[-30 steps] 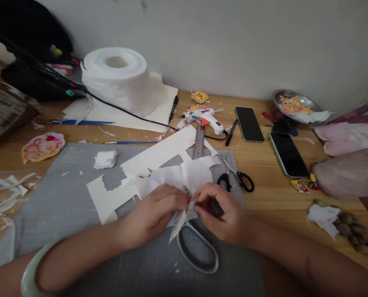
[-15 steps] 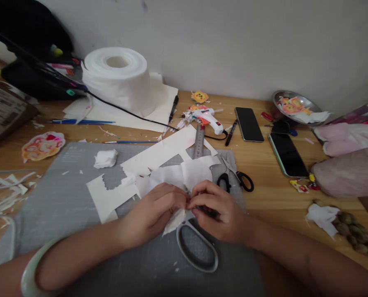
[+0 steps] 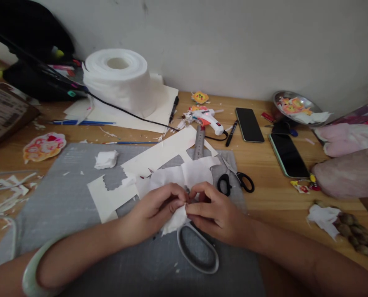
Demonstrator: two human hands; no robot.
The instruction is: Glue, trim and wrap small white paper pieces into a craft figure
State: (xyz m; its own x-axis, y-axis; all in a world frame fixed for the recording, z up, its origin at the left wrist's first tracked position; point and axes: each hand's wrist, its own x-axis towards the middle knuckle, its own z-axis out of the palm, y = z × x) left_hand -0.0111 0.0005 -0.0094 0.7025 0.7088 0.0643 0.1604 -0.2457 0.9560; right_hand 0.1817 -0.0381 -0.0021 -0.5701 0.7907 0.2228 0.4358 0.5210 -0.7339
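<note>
Fingertips together at the middle of the mat, my left hand (image 3: pixel 159 208) and my right hand (image 3: pixel 216 214) pinch a small white piece (image 3: pixel 174 222), paper or cloth, I cannot tell which. Its lower end hangs out below my left fingers; its top edge is hidden. Just under my right hand lies a grey loop handle (image 3: pixel 199 251), its other end covered. Behind my fingers rests a crumpled white sheet (image 3: pixel 184 172) on cut white card (image 3: pixel 163 150). Black-handled scissors (image 3: pixel 235 177) lie open to the right. A folded white pad (image 3: pixel 106 159) sits to the left.
On the grey cutting mat (image 3: pixel 62 198) lies a steel ruler (image 3: pixel 199 143). A glue gun (image 3: pixel 209 117), two phones (image 3: pixel 249 125), a metal bowl (image 3: pixel 298 105) and a big white roll (image 3: pixel 117 82) stand behind. Paper strips (image 3: pixel 8 189) are scattered at left.
My fingers have shifted on the white piece, and my right fingertips are now on its upper right edge. More of the piece shows between my hands.
</note>
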